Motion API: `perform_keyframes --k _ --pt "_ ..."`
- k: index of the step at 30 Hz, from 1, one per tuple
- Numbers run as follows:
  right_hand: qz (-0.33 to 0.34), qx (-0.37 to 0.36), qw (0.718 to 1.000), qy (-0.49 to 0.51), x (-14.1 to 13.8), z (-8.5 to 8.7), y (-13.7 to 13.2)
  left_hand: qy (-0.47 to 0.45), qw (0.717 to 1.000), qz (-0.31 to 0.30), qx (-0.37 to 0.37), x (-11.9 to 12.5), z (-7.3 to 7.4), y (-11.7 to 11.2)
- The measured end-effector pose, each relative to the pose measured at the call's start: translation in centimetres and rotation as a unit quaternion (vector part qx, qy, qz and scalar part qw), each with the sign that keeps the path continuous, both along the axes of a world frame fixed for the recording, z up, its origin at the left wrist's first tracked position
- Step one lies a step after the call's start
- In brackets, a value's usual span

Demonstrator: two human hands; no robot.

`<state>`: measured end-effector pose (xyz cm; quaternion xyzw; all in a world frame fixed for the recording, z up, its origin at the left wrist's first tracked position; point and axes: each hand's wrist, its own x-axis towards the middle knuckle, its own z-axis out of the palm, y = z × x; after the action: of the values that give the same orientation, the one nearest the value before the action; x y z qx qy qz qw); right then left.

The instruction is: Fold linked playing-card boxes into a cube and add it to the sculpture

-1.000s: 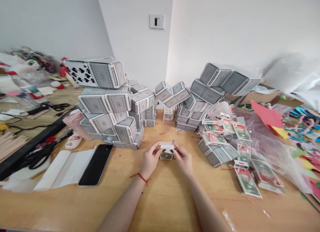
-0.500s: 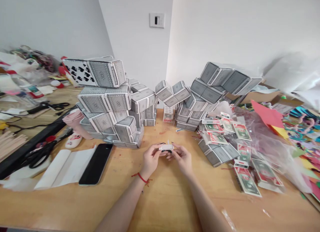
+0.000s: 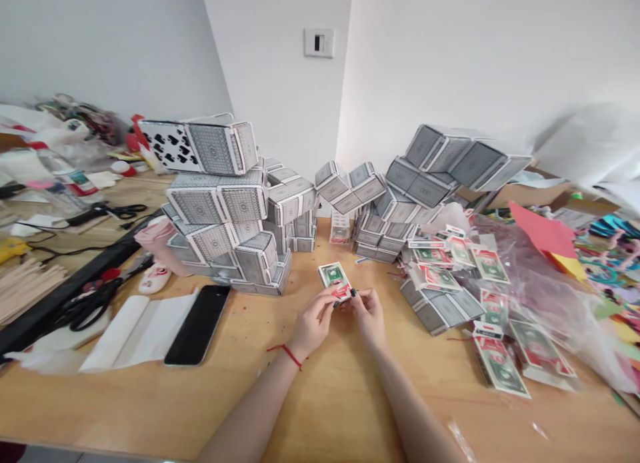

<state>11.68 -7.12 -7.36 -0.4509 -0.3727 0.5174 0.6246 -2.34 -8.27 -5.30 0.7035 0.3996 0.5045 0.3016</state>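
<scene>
A small green and red playing card box (image 3: pixel 333 275) is held between both hands over the middle of the table. My left hand (image 3: pixel 314 322), with a red string bracelet at the wrist, has its fingers closed on the near left side of the box. My right hand (image 3: pixel 369 316) pinches its near right corner with thumb and fingers. Beyond them, a stack of grey-patterned card blocks (image 3: pixel 220 203) rises on the left and another (image 3: pixel 420 183) on the right. Between these stacks rests a V-shaped card piece (image 3: pixel 349 188).
Several card boxes (image 3: pixel 501 366) lie to the right beside crumpled clear plastic (image 3: pixel 545 283). At the left are a black phone (image 3: pixel 197 325), white paper (image 3: pixel 140 330) and black scissors (image 3: pixel 90 303). A pink cloth-like item (image 3: pixel 160 240) touches the left stack.
The card box has turned from end-on to showing its broad green and red face, tilted away from me. My fingers have shifted to its near end. The camera view has moved slightly left.
</scene>
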Motion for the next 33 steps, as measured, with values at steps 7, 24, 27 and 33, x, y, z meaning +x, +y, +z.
perform_keyframes --k 7,24,27,33 --pt "0.043 0.017 0.999 0.000 -0.1 0.6 -0.2 -0.080 0.997 0.019 -0.004 0.3 -0.1 0.2" --pt "0.063 0.030 0.995 -0.067 0.7 0.3 0.3 -0.190 0.963 0.028 -0.188 0.4 -0.3 1.5" --pt "0.074 0.026 0.993 -0.092 0.7 0.5 0.2 -0.183 0.965 0.024 -0.185 0.4 -0.1 1.4" --pt "0.056 0.035 0.991 -0.120 0.8 0.8 0.0 -0.186 0.964 0.005 -0.192 0.3 -0.6 1.5"
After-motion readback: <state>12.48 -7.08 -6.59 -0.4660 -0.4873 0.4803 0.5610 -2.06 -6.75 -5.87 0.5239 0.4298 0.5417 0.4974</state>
